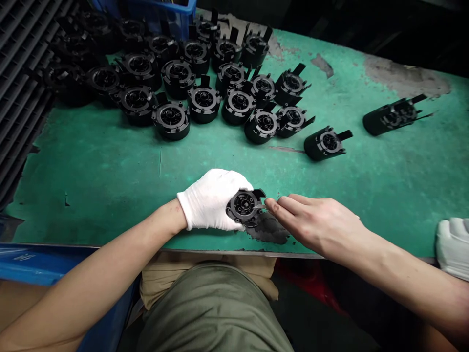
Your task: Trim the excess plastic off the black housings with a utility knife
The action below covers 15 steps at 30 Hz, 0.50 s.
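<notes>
In a white knitted glove, my left hand [214, 200] is wrapped around a round black plastic housing [245, 205] near the table's front edge. The housing's ringed face points up at me, and a flat tab sticks out at its upper right. My bare right hand [311, 220] is closed in a pinch just right of the housing. From its fingertips a thin, pale, blade-like tool [259, 207] reaches to the housing's rim. Most of this tool is hidden inside the fist, so its exact kind is unclear.
Many similar black housings [205, 100] stand grouped across the back left of the green table [120, 161]. Others stand apart on the right [324, 143]. A blue bin [176, 19] is behind them, a dark slatted rack [22, 73] at left. A white glove [453, 247] shows at the right edge.
</notes>
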Available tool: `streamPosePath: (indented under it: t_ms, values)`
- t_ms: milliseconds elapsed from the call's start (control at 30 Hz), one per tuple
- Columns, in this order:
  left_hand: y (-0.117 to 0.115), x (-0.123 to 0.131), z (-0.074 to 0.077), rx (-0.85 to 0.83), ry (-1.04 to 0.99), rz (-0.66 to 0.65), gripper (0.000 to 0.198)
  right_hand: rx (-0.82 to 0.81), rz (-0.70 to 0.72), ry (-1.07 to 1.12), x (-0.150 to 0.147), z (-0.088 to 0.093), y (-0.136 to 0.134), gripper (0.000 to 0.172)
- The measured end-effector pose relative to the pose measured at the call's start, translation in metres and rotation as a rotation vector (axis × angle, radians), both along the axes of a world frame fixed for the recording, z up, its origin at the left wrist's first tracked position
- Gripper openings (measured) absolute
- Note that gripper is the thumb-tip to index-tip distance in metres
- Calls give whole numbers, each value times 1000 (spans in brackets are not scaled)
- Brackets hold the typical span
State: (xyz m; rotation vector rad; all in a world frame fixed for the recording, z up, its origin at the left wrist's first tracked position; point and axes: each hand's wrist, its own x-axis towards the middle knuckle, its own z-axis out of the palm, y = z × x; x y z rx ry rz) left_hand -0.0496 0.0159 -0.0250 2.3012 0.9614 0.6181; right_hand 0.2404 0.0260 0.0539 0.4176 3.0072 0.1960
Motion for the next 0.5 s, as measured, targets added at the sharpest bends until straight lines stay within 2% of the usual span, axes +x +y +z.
streamPosePath:
  t_ms: [100,200,300,400,500]
  values:
    - [0,0,0,-1,-2,-2,59,-21,9,12,2,-4,5,35]
    - [-1,-1,-1,4,-9,3,63,-106,-22,94,9,-16,13,24]
    - [-1,-4,-4,37,-29,70,78,-239,-171,247,13,-25,16,15]
    - [-1,-6,-7,75,-27,142,86,-379,-372,475,8,-27,9,15]
    - [-1,-6,-11,101,-18,157,86,-509,-371,593,-4,-28,-4,22]
